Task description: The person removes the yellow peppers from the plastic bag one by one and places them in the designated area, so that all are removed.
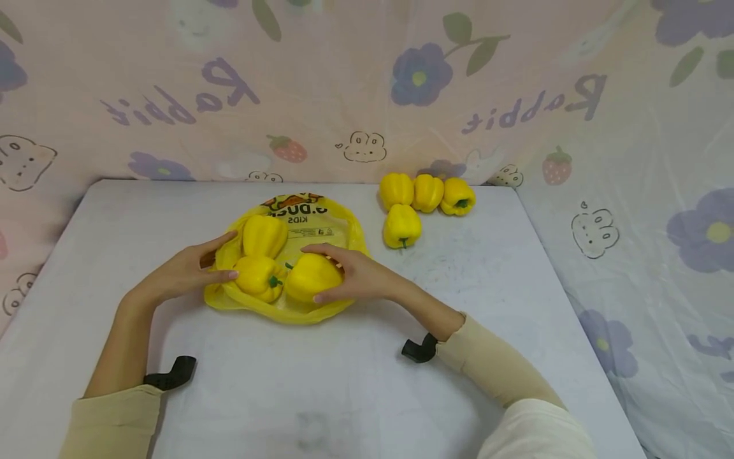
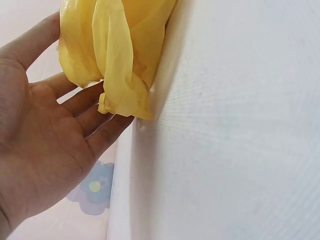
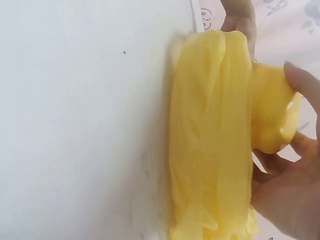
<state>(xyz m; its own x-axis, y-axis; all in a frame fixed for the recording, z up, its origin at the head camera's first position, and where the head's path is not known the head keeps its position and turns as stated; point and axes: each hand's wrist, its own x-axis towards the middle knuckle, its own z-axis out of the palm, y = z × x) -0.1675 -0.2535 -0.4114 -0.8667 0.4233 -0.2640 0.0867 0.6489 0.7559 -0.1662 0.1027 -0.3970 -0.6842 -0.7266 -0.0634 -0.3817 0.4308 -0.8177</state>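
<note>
A yellow plastic bag [image 1: 358, 237] lies with its mouth spread wide on the table. Two yellow bell peppers rest in its left part, one with a green stem [image 1: 256, 279] and another behind it [image 1: 265, 236]. My right hand [image 1: 358, 274] grips a third yellow bell pepper [image 1: 312, 278], thumb on the near side and fingers over the far side. In the right wrist view that pepper [image 3: 275, 112] shows above the bag's rim. My left hand [image 1: 192, 271] rests at the bag's left edge, its fairly straight fingers [image 2: 102, 135] against the crumpled plastic [image 2: 120, 65].
Several more yellow bell peppers [image 1: 402, 226] sit in a group at the back right of the white table [image 1: 355, 395]. A patterned curtain [image 1: 332, 76] hangs behind the table and along its right side. Black wrist mounts [image 1: 420, 349] stick out from both forearms.
</note>
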